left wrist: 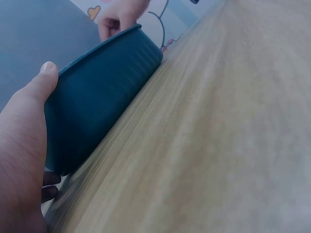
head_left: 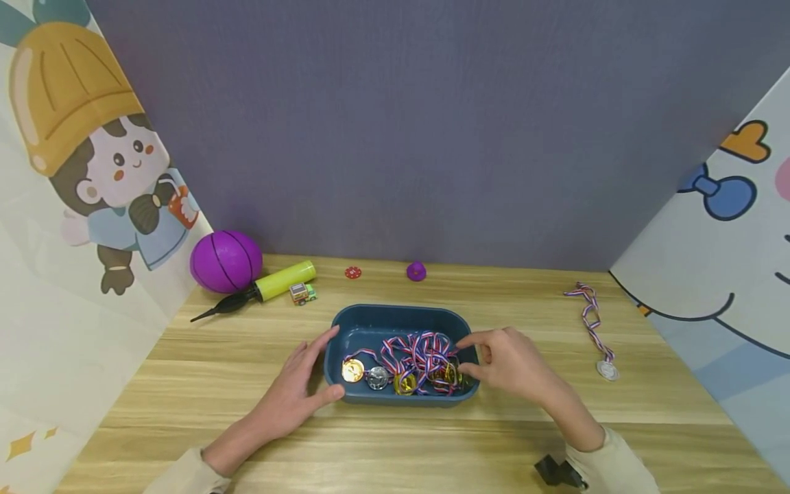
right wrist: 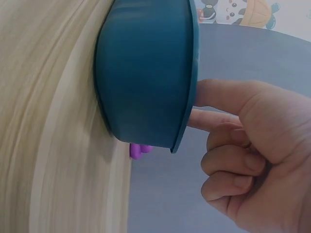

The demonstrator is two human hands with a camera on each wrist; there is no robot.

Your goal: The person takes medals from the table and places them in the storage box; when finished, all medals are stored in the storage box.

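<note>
A dark blue plastic bin stands on the wooden table, also seen from the side in the left wrist view and right wrist view. Inside lie several medals, among them a gold medal and a silver medal, with tangled red, white and blue ribbons. My left hand spreads its straightened fingers and thumb against the bin's left end. Over the right rim, my right hand reaches in with thumb and index finger at the ribbons and gold medals; I cannot tell whether they pinch anything. Its other fingers are curled.
Back left are a purple ball, a yellow-and-black hand pump and a small toy truck. A red-and-white disc and a small purple object lie behind the bin. Another silver medal with ribbon lies right.
</note>
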